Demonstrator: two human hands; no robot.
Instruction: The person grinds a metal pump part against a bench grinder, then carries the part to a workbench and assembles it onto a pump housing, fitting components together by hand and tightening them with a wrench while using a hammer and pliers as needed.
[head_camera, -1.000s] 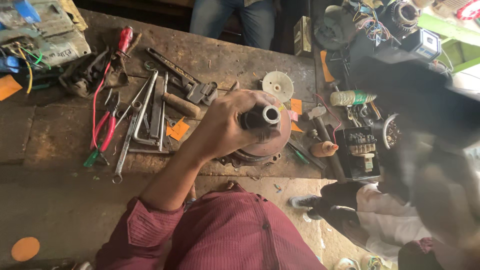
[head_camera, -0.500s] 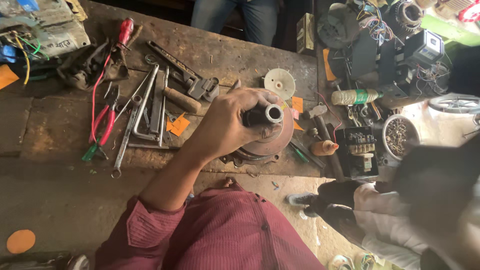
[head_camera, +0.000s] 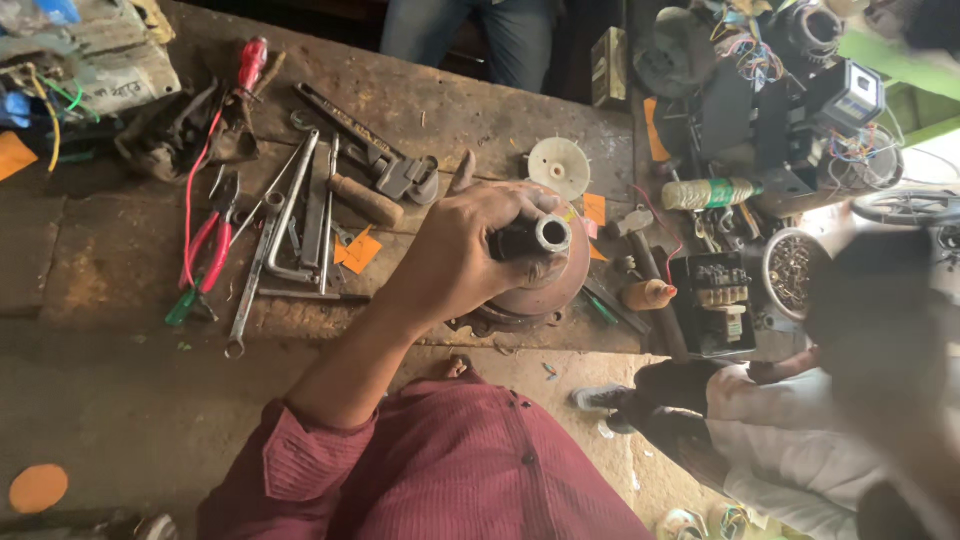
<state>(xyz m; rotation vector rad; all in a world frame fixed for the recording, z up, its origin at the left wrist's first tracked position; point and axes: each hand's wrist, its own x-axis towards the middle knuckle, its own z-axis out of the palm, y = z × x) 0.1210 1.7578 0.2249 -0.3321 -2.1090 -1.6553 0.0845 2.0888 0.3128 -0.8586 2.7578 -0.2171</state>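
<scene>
Repair workshop. Worn, grimy wooden workbench (head_camera: 80, 270) littered with spanners (head_camera: 262, 262), red-handled pliers (head_camera: 210, 250), pipe wrench (head_camera: 375, 155). At its right edge: wired motor parts (head_camera: 800, 90), white plastic fan (head_camera: 558, 166), bowl of small hardware (head_camera: 790, 272).

Left hand (head_camera: 465, 245) clenched, arm outstretched.

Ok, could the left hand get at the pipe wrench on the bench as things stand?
Probably yes, but not without letting go: the left hand is wrapped around the dark tube atop the round housing. The pipe wrench lies uncovered on the bench close beside that hand.
</scene>
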